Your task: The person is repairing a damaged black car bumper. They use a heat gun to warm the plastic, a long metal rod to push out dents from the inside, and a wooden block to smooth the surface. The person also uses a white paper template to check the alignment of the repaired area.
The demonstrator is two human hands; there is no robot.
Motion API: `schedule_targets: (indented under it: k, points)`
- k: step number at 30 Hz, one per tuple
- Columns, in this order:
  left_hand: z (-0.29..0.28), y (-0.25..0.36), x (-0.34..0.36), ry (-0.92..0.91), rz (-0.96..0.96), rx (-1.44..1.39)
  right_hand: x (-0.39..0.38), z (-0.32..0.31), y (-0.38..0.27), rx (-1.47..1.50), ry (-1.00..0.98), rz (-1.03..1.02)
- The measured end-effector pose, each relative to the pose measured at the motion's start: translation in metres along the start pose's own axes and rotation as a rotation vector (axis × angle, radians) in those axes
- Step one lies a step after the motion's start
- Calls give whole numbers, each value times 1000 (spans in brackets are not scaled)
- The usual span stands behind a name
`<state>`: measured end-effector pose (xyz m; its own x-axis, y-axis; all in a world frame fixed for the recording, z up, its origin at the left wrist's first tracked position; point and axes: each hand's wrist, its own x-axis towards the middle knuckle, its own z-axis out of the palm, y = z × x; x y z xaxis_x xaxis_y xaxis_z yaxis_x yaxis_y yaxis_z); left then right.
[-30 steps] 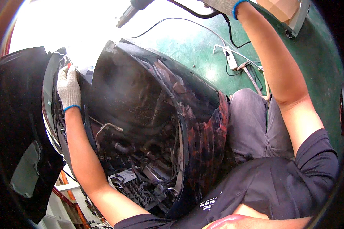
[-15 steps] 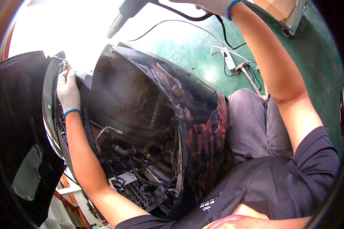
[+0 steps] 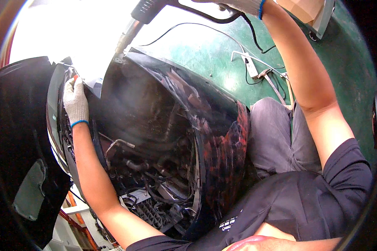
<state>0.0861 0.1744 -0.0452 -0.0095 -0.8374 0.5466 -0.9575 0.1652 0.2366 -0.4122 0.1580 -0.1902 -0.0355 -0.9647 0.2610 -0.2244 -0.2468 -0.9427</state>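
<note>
Near the top edge my right hand (image 3: 244, 6), in a white knitted glove, is closed on what looks like a heat gun (image 3: 149, 10). Its metal nozzle (image 3: 129, 35) points down at the upper corner of a dark car body panel (image 3: 215, 94) with scuffed red and grey patches. The tool's handle is partly cut off by the frame. At the left my left hand (image 3: 76, 100), gloved too, is closed at the edge of the car's lamp area, its fingertips pinched on a small red-orange thing (image 3: 76, 78) that I cannot make out.
Hoses and engine parts (image 3: 155, 184) show inside the panel's opening. A black panel (image 3: 25, 138) stands at the left. On the green floor lie a hammer (image 3: 269, 76), a power strip (image 3: 250, 67) and a bent rod (image 3: 255, 57). A cardboard box (image 3: 299, 10) sits on a wheeled cart.
My right hand and the heat gun have shifted a little to the right and down, so the nozzle now overlaps the panel's upper corner. My left hand has barely moved.
</note>
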Motion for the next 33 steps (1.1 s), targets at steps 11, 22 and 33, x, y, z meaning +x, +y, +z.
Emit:
schedule_targets:
  k: [11,22,33]
  points:
    - [2,7,-1,-16,-37,6,2,9,-4,15,22,-48]
    - [2,1,2,-12,13,13,-8,3,-9,-7,0,-31]
    - [-11,-8,-4,-6,-12,42,-7,15,-7,39,-87,7]
